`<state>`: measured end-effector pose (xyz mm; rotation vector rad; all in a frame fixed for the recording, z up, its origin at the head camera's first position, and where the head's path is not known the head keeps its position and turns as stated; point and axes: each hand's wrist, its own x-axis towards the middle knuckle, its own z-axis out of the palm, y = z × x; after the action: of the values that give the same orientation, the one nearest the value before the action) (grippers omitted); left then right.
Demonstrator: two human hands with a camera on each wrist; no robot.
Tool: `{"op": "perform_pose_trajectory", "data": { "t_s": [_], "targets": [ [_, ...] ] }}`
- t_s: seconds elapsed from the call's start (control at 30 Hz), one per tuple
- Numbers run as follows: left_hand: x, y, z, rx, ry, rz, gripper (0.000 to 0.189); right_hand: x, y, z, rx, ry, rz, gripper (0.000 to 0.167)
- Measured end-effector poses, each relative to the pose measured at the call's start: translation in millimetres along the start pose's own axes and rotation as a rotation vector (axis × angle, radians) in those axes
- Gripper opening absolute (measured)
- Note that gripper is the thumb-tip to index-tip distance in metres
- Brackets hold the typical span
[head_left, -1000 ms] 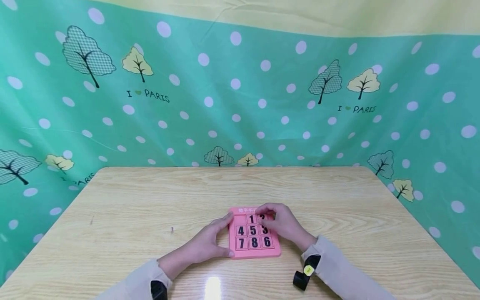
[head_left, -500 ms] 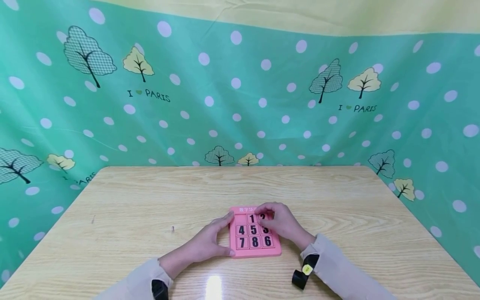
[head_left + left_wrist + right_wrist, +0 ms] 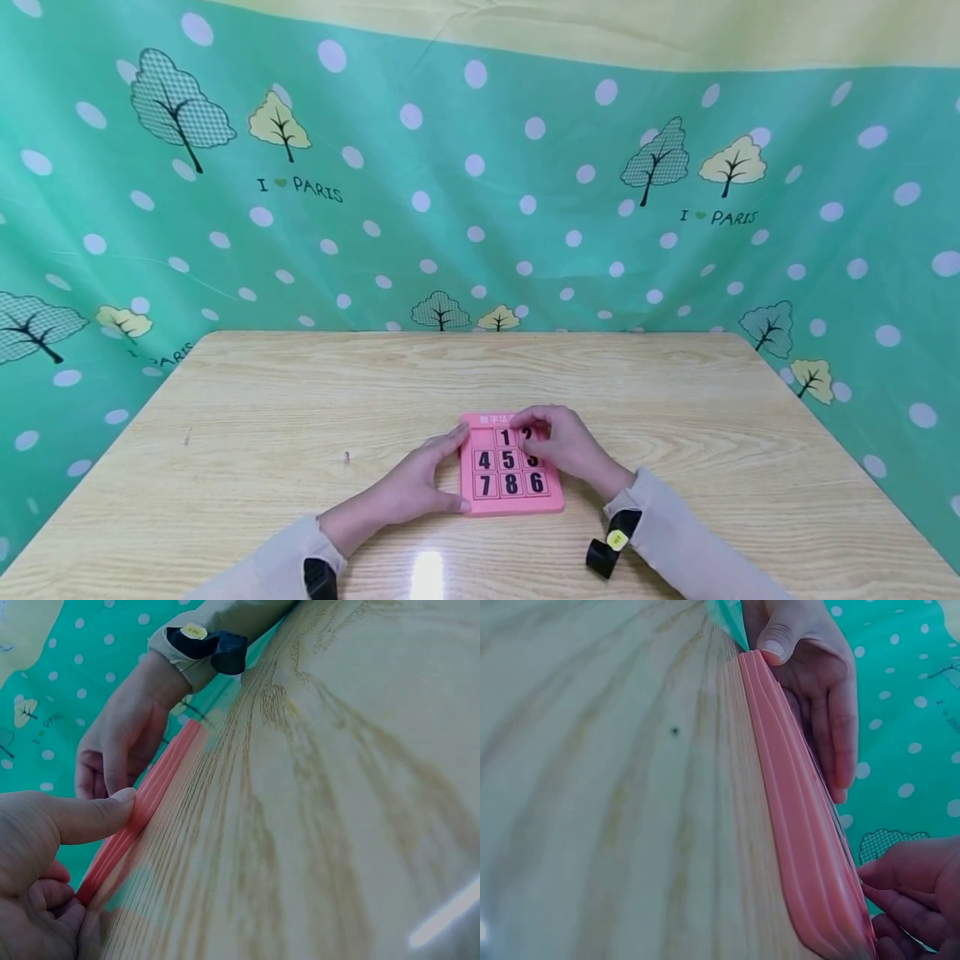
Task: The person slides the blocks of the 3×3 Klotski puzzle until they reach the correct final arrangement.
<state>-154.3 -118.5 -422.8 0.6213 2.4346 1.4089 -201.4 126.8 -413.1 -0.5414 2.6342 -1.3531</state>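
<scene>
A pink number slide puzzle (image 3: 517, 507) lies flat on the table, with several black-numbered tiles and a vacant slot at its upper left. My left hand (image 3: 415, 482) holds its left side, thumb at the lower corner and fingers along the upper corner; the thumb (image 3: 97, 816) presses the pink rim in the left wrist view. Over the upper right tiles is my right hand (image 3: 566, 442), index finger and thumb at the 2 tile (image 3: 527, 434) with a gap between them. That hand partly covers the 3 tile (image 3: 533, 459). Its fingertip contact is hidden in the right wrist view.
The wooden table (image 3: 300, 392) extends around the puzzle, with a small dark mark (image 3: 347, 457) to the left. A green dotted curtain (image 3: 450, 242) hangs behind its far edge. Black straps with cameras sit on both wrists, the right one (image 3: 603, 557) close to the tabletop.
The hands, puzzle and tiles keep their places. Only a very slight shift of the head view shows.
</scene>
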Motion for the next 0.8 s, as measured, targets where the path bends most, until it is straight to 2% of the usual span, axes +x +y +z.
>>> {"op": "perform_pose_trajectory", "data": {
  "t_s": [0.47,0.8],
  "targets": [
    [0.5,0.0,-0.2,0.007,0.002,0.0,0.098,1.6,-1.9,1.9,-0.002,0.006,0.007,0.024],
    [-0.3,-0.4,0.3,-0.013,0.0,0.006,0.098,3.8,-3.0,7.1,-0.014,-0.018,-0.043,0.024]
  ]
}}
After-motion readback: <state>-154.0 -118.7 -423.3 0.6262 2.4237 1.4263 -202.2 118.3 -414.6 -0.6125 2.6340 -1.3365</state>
